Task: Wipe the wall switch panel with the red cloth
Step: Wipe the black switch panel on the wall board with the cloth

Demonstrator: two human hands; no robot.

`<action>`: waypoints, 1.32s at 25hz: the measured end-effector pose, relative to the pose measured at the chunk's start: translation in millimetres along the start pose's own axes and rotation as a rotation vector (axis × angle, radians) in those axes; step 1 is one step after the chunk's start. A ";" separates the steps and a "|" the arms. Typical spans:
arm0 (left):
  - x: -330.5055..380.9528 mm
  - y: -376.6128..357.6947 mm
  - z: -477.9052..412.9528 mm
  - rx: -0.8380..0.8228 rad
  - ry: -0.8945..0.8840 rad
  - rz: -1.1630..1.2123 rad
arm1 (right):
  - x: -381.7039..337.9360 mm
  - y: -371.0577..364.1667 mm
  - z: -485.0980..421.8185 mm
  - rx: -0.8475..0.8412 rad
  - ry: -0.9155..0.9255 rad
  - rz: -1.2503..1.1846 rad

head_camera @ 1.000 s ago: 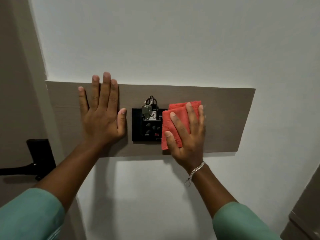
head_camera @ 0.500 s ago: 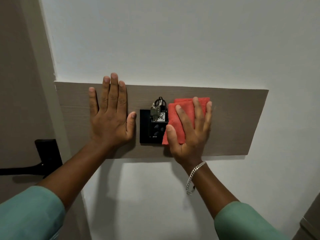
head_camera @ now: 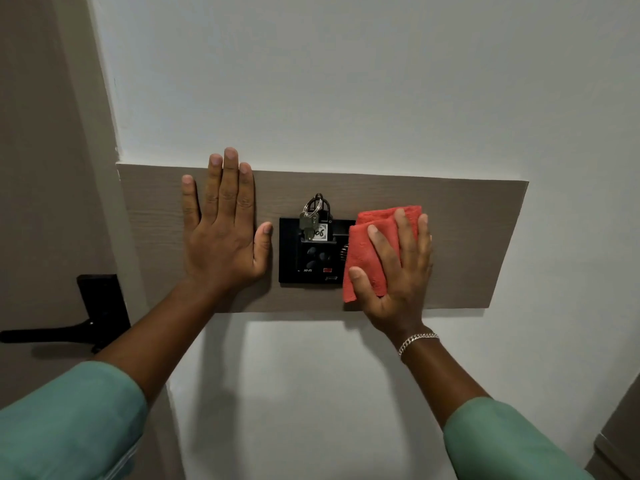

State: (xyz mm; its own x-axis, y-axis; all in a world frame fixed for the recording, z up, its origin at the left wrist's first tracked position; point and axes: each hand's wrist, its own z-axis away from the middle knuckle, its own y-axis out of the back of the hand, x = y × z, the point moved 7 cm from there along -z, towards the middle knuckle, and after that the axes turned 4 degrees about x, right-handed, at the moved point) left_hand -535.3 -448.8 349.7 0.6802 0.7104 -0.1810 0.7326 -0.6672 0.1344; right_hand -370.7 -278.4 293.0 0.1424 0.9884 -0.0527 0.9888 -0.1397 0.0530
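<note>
The black switch panel [head_camera: 311, 268] is set in a brown wood-look board [head_camera: 467, 244] on the white wall. A key ring with a numbered tag [head_camera: 313, 220] hangs at its top. My right hand [head_camera: 401, 275] presses the folded red cloth [head_camera: 367, 251] flat against the board, over the panel's right edge. Fingers are spread across the cloth and the thumb is at its lower left. My left hand [head_camera: 225, 237] lies flat and open on the board just left of the panel, holding nothing.
A black door handle [head_camera: 62, 327] sticks out from the brown door at the left. A grey-brown cabinet corner [head_camera: 620, 441] shows at the lower right. White wall surrounds the board above and below.
My right hand has slid the cloth to the right, uncovering more of the panel's right side. The view has shifted slightly. The left hand stays flat on the board.
</note>
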 end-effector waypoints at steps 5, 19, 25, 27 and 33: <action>0.2 0.0 -0.7 -0.019 -0.006 0.006 | -20.4 -8.0 -6.3 0.021 -0.050 -0.007; 0.7 1.0 -0.8 -0.052 -0.023 0.010 | -26.6 0.5 -18.3 0.009 -0.054 -0.134; 4.4 0.2 0.2 -0.065 -0.070 0.023 | -4.8 4.8 -3.6 0.043 -0.150 -0.121; 4.0 0.6 -0.5 -0.058 -0.078 0.031 | -15.5 -6.7 15.6 0.084 -0.320 -0.101; 4.4 -1.5 2.5 -0.006 -0.075 0.046 | -29.4 -20.9 51.8 0.272 -0.617 -0.188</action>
State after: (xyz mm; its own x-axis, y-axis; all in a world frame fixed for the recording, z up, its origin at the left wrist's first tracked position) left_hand -533.4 -445.2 346.3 0.7096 0.6601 -0.2466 0.7009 -0.6972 0.1505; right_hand -393.2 -307.6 241.8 -0.1116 0.7941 -0.5974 0.9640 -0.0595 -0.2592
